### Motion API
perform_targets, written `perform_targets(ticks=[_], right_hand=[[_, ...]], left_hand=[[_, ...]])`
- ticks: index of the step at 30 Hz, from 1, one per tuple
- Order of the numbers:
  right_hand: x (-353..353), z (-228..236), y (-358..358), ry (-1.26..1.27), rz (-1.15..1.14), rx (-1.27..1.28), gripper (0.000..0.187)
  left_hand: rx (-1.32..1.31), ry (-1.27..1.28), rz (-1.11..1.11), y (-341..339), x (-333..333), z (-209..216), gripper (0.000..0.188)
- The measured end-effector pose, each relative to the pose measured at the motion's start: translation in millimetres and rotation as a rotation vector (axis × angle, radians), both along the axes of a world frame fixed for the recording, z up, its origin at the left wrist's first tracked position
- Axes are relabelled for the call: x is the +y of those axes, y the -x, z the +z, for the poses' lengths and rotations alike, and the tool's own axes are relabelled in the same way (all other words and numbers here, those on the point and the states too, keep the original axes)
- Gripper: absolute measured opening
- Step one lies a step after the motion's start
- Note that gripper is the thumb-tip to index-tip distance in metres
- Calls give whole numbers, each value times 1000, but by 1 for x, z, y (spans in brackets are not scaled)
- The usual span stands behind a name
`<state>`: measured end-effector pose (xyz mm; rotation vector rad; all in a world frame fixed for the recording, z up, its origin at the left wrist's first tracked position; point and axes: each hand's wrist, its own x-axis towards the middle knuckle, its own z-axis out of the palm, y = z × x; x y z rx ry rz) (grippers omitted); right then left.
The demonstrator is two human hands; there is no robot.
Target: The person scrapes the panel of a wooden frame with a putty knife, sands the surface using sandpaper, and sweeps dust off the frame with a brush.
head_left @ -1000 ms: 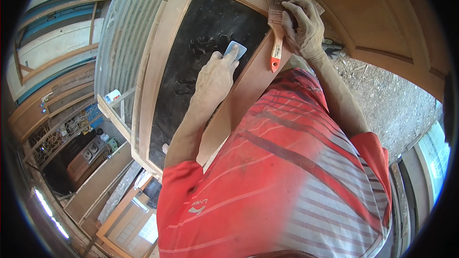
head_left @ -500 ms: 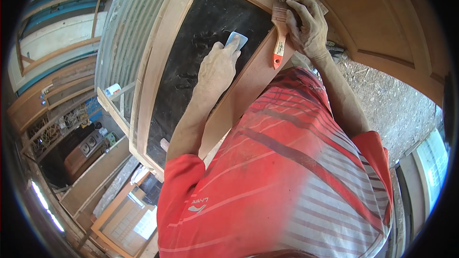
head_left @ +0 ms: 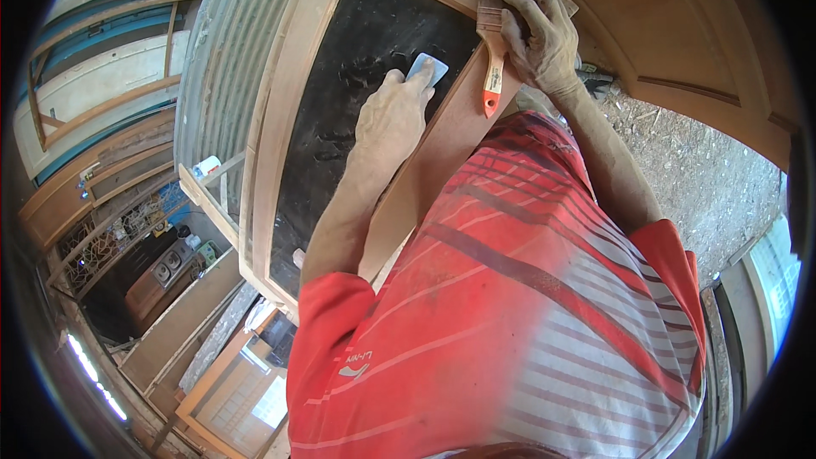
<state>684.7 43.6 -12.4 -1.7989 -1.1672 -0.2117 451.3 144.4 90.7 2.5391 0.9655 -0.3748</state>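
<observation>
My left hand (head_left: pixel 391 119) reaches over a dark, glossy panel (head_left: pixel 374 21) set in a wooden door frame. Its fingers press a small light-blue flat pad (head_left: pixel 427 69) against the panel, close to the panel's right edge. Wet-looking marks show on the dark surface beside the pad. My right hand (head_left: pixel 548 44) is curled at the frame's right side. Its fingers and thumb close on a flat paintbrush (head_left: pixel 495 58) with dark bristles and a pale handle tipped in red, pointing toward me. Part of the grip is hidden behind the fingers.
A curved brown panelled wooden piece (head_left: pixel 680 25) stands at the right above the littered ground (head_left: pixel 663 153). Corrugated sheeting (head_left: pixel 225 59) runs along the door's left side. Wooden frames (head_left: pixel 110 106) and shelving fill the far left; a small white container (head_left: pixel 206 167) sits near the sheeting.
The view has shifted slightly. My left hand and the pad appear a little farther right; my right hand and the brush keep nearly the same place, the brush handle now slightly more upright.
</observation>
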Motion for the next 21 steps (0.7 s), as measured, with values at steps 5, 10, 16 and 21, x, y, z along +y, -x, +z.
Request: perform_targets(ticks=[5,10,16,21], right_hand=[[0,2,3,13,15,24,26],[-2,1,1,-14,20,4,25],[-1,1,1,-8,6,27,25],[1,2,3,-3,23,22,27]], left_hand=[[13,-25,-15,-4,-3,-4,41],[36,15,-20,-3,-9,0,42],[27,19,-26,-1,-11,-3,43],[8,1,-36,-1,-9,-3,43]])
